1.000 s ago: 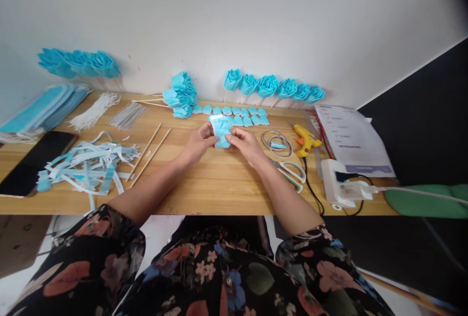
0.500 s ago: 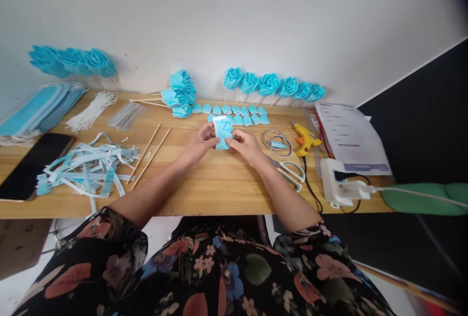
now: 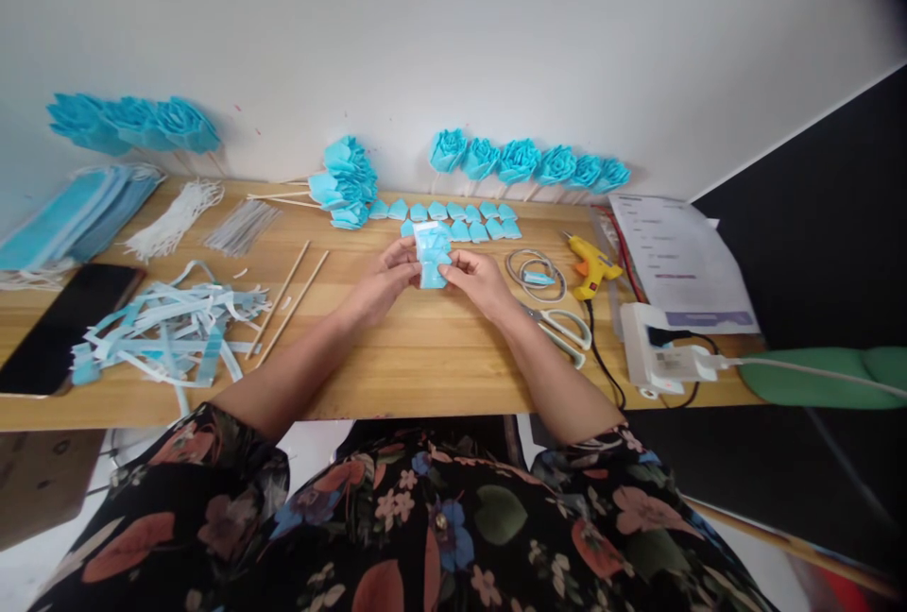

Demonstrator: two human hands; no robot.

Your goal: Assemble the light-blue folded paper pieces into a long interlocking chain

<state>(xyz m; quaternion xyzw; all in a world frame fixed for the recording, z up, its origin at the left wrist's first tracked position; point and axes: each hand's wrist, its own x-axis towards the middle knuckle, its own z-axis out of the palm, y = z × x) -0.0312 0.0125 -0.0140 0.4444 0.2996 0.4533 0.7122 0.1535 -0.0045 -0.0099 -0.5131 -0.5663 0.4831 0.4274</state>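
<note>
A small piece of light blue mask fabric [image 3: 431, 261], folded and pale along its left and top edges, is held up between my two hands above the middle of the table. My left hand [image 3: 385, 280] grips its left edge, thumb in front and fingers partly hidden behind. On the other side, my right hand [image 3: 482, 281] pinches the right edge between thumb and fingers. Just beyond the hands lie two rows of small folded blue petals [image 3: 459, 212]. Blue fabric roses [image 3: 347, 185] on sticks lie left of the rows.
More roses [image 3: 520, 161] lean along the wall. Scissors [image 3: 567, 333], a wire coil [image 3: 537, 275], a yellow glue gun [image 3: 593, 267] and a white power adapter [image 3: 646, 352] are at right. Leftward are wooden sticks [image 3: 292, 308], fabric scraps [image 3: 170, 324], a phone [image 3: 67, 329] and masks [image 3: 85, 215].
My left thumb has shifted left, off the front of the blue fabric toward its edge. The right hand keeps its pinch. The whole view has tilted slightly.
</note>
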